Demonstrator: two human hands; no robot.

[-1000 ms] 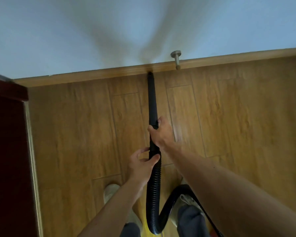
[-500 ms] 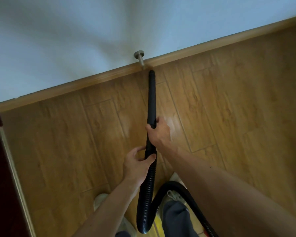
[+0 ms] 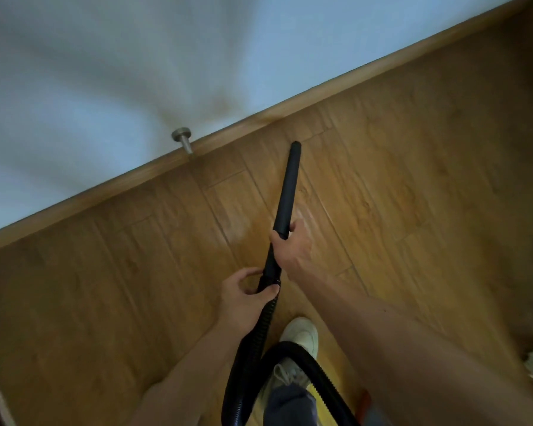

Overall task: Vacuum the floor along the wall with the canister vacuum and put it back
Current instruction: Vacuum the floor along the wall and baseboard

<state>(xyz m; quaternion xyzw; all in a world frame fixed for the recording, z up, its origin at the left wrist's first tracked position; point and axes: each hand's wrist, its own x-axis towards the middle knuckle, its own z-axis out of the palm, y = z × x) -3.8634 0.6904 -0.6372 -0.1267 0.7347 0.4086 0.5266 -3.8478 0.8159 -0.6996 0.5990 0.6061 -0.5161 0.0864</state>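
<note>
- hose (image 3: 253, 348) loops past the shoe (image 3: 300, 335) at the near edge; canister itself not clearly in view
- left hand (image 3: 246, 298) curled round the hose-to-wand joint
- right hand (image 3: 291, 245) just ahead, wrapped round the wand (image 3: 286, 195); this hand is nearer the tip
- wand long axis runs out from the hands toward the wall (image 3: 136, 56), leaning slightly right
- nozzle tip (image 3: 296, 145) over the floor (image 3: 413, 179), short of the skirting board (image 3: 290, 107), not touching; door stop (image 3: 183, 139) off to its left
- my read: tip needs pushing forward to meet the skirting
</note>
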